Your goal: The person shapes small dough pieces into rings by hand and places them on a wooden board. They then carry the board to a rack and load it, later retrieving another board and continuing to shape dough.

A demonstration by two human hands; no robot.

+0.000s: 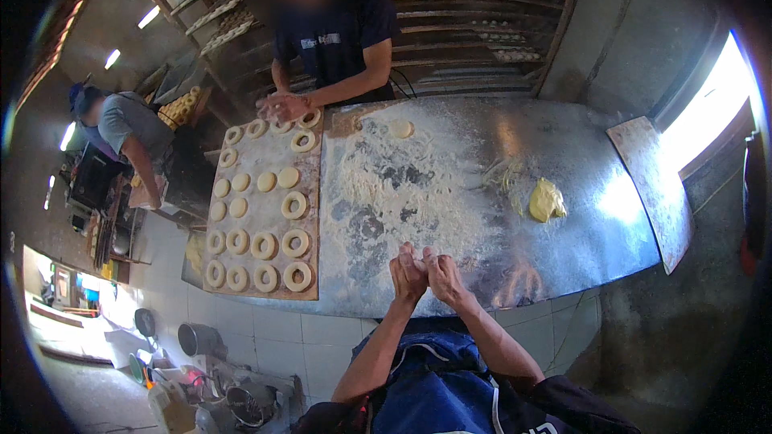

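Note:
At the near edge of the metal table (pixel 579 249), my left hand (pixel 408 275) and my right hand (pixel 445 277) are close together, fingers closed. Between them shows a small pale piece of dough (pixel 420 264), mostly hidden by the fingers. Loose flour (pixel 378 185) is spread thickly over the steel just beyond my hands. To the left lies a floured board (pixel 265 155) with dough rings (pixel 263 246) and several flat dough discs (pixel 266 182). A yellow lump of dough (pixel 547 201) sits on the right, and a lone dough disc (pixel 400 128) lies near the far edge.
Across the table a co-worker's hands (pixel 283 104) are over the board's far end. Another person (pixel 133 128) works at the far left. Racks of trays (pixel 474 12) stand behind. A flat panel (pixel 653 189) leans at the table's right end; pots (pixel 199 339) sit at lower left.

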